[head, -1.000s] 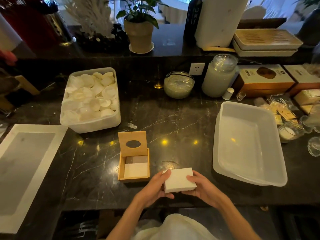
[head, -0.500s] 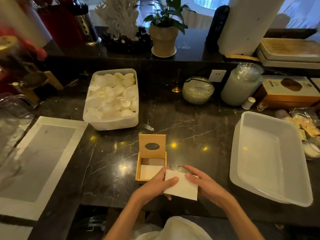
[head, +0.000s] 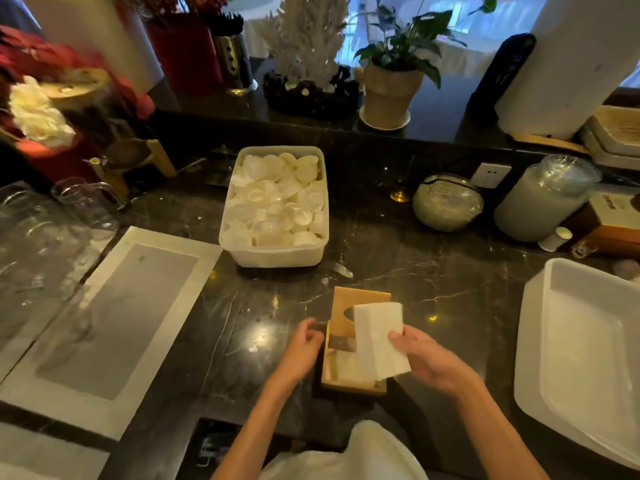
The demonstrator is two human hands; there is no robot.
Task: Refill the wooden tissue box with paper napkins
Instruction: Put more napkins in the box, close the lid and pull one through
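Observation:
The wooden tissue box stands on the dark marble counter near its front edge, its lid with an oval slot tipped up at the far side. A few white napkins lie inside the box. My right hand holds a white stack of paper napkins tilted over the open box, its lower edge at the box's right rim. My left hand rests against the box's left wall, fingers curled.
A white tub of round white pieces sits behind the box. A big empty white plastic bin lies at the right. A grey-and-white tray and glass jugs are at the left. Jars, a bowl and boxes line the back wall.
The napkin stack moved from in front of the box to above its opening, held by the right hand alone. The left hand let go and went to the box's left side.

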